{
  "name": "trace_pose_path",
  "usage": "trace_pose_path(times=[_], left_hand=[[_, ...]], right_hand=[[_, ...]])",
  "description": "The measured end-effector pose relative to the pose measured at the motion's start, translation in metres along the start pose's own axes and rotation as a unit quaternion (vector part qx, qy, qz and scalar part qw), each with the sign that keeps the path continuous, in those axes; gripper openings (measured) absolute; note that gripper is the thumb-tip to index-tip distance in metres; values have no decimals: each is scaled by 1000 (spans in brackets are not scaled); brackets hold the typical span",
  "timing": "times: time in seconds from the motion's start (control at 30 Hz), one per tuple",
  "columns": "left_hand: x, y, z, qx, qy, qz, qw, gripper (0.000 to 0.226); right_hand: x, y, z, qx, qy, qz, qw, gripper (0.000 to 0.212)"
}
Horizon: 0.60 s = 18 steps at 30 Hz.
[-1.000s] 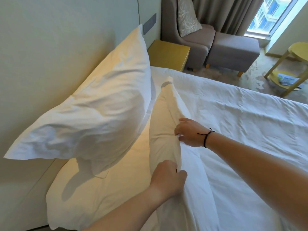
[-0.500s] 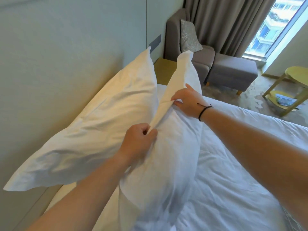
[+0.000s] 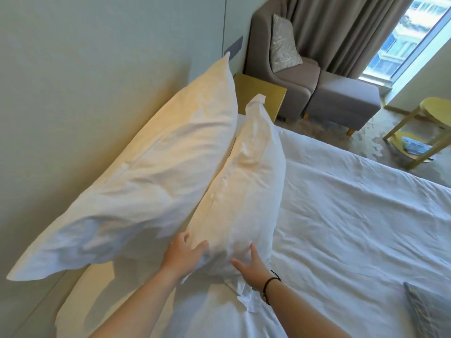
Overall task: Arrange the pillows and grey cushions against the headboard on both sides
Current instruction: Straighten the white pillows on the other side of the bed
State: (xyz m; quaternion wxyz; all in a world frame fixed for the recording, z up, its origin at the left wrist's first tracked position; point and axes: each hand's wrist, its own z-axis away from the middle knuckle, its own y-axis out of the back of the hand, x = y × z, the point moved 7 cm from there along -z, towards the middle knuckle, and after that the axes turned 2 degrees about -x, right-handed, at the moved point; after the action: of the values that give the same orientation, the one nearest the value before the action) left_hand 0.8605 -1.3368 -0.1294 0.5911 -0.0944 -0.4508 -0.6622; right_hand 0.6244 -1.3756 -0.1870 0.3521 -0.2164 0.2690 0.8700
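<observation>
Two white pillows are seen standing on edge at the head of the bed (image 3: 353, 215). The rear pillow (image 3: 151, 181) is leaned against the pale headboard (image 3: 85, 93) on the left, its long side running from near to far. The front pillow (image 3: 244, 191) is propped just beside it on the right, touching it along most of its length, with its far corner sticking up in front of a yellow bedside table (image 3: 263, 93).

The near end of the front pillow is cupped between both hands. The left hand (image 3: 181, 257) is laid on its left side with fingers spread and pressed flat into the fabric, part of it tucked between the two pillows. The right hand (image 3: 251, 267), a dark band on its wrist, is pressed against the lower right side with fingers extended; neither hand is clenched round the cloth.

A grey cushion (image 3: 427, 311) is partly shown at the near right edge, lying on the white sheet, well apart from the pillows. Far off, a grey armchair (image 3: 288, 69) with a patterned cushion, a grey footstool (image 3: 344, 98), curtains and a yellow side table (image 3: 424, 128) are seen.
</observation>
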Motion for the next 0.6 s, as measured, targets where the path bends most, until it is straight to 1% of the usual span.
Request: trace_pose_path(times=[0.07, 0.13, 0.23, 0.27, 0.3, 0.37, 0.4, 0.47, 0.5, 0.53, 0.57, 0.6], left_hand=[[-8, -5, 2, -44, 36, 68, 996, 61], [-15, -5, 4, -58, 73, 119, 989, 57], [-23, -4, 8, -86, 104, 154, 979, 50], [-24, -1, 9, -73, 102, 147, 981, 53], [-23, 4, 10, -38, 89, 110, 989, 57], [-16, 14, 12, 56, 40, -29, 997, 64], [-6, 16, 19, 94, 0, -97, 991, 64], [20, 9, 38, 150, -92, -190, 966, 57], [34, 0, 49, 165, -138, -221, 951, 54], [47, -15, 59, 164, -177, -242, 940, 50], [57, -34, 67, 140, -203, -252, 936, 45], [64, -56, 74, 95, -210, -252, 940, 38]], right_hand=[[-6, 4, 5, 2, 19, -12, 1000, 96], [-15, 10, 12, 1, 35, -19, 999, 89], [-17, 13, 24, -5, 46, -22, 999, 80], [-15, 14, 28, -5, 51, -21, 998, 77], [-10, 14, 31, -5, 53, -20, 998, 74], [6, 13, 37, -7, 43, -26, 999, 69], [18, 12, 40, -8, 32, -37, 999, 67], [48, 12, 45, -5, 10, -67, 998, 64], [64, 14, 48, 0, 1, -80, 997, 64], [82, 18, 51, 8, -8, -91, 996, 63], [101, 23, 54, 17, -18, -103, 994, 63], [122, 30, 58, 26, -30, -116, 992, 63]])
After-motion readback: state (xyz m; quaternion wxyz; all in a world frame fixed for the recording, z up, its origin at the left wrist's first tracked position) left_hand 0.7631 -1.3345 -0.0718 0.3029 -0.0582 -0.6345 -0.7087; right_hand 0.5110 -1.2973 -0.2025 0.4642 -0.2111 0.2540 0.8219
